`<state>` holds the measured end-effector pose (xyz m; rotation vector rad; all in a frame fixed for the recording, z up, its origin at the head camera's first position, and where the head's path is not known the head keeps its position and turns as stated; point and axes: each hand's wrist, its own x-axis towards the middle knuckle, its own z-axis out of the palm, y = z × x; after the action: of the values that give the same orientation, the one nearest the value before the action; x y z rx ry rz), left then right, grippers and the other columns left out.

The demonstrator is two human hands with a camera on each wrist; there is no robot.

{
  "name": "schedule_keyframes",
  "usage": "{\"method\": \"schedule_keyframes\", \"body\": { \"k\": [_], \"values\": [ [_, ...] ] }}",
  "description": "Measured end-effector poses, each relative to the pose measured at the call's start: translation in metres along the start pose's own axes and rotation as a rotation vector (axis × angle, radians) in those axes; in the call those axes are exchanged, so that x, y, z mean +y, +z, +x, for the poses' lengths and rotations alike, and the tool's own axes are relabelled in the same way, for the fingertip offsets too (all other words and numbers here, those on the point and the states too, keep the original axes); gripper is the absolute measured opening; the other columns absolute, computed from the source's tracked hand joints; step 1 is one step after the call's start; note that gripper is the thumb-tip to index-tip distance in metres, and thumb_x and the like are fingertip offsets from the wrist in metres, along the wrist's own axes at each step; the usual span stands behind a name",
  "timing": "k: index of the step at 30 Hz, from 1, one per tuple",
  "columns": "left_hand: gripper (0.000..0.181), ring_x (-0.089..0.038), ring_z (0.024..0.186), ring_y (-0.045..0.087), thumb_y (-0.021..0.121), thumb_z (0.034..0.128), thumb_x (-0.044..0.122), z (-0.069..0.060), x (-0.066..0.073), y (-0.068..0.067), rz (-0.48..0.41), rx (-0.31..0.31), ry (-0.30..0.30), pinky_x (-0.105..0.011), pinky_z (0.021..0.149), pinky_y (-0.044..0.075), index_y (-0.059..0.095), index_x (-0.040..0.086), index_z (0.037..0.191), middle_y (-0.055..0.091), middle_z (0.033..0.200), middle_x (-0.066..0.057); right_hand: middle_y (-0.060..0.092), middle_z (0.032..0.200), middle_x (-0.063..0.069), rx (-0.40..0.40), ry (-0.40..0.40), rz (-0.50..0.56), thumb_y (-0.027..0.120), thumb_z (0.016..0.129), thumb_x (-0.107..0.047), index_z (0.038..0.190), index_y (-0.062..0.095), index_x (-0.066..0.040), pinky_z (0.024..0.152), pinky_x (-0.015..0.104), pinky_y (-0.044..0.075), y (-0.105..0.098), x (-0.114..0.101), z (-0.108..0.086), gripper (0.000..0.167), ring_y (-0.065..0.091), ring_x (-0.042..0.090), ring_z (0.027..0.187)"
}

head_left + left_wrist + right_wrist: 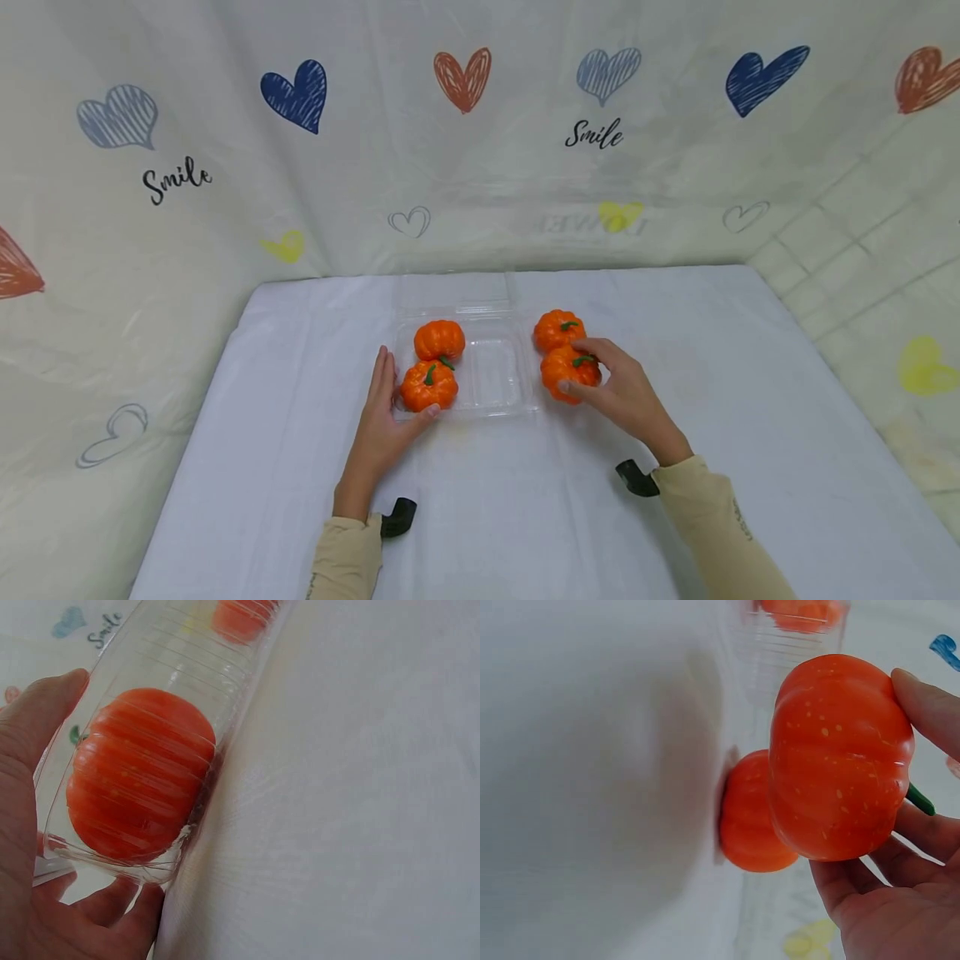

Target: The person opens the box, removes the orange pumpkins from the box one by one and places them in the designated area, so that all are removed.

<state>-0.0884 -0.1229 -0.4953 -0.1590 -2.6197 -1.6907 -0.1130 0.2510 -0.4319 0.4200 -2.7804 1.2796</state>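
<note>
My right hand [626, 398] is clamped on the near loose pumpkin [561, 377], thumb on one side and fingers on the other; from the wrist view it seems to sit clear of the bench [487, 517], just right of the clear container [492, 377]. I do best to grip its flanks, leave the green stem [921, 799] unpressed, and raise it straight, so the far loose pumpkin [553, 330] close behind isn't nudged toward the bench's far edge. My left hand [381, 437] is spread, thumb and fingers apart, bracing the container's near left corner beside two stowed pumpkins [426, 395]. That touch should stay light, since the thin plastic probably buckles easily.
</note>
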Motion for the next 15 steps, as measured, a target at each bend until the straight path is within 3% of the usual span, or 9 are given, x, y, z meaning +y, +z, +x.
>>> {"method": "schedule_keyframes", "body": {
  "k": [9,15],
  "values": [
    [0.116,-0.028,0.161,0.024,0.084,0.0921,0.048,0.003,0.000,-0.002,0.000,0.005,0.006,-0.048,0.123,0.033,0.011,0.009,0.173,0.001,0.180,0.001,0.060,0.144,0.022,-0.002,-0.003,-0.020,0.088,0.091,-0.014,0.141,0.063,0.003,0.115,0.063,0.043,0.006,0.011,-0.001,0.058,0.055,0.042,0.135],
    [0.117,-0.025,0.161,0.023,0.084,0.0911,0.049,0.001,0.000,-0.001,-0.011,-0.004,-0.010,-0.047,0.123,0.032,0.011,0.010,0.173,0.001,0.180,0.004,0.058,0.148,0.022,-0.022,0.038,-0.024,0.086,0.093,-0.014,0.144,0.061,0.002,0.116,0.063,0.042,0.011,0.020,-0.009,0.059,0.052,0.042,0.138]
  ]
}}
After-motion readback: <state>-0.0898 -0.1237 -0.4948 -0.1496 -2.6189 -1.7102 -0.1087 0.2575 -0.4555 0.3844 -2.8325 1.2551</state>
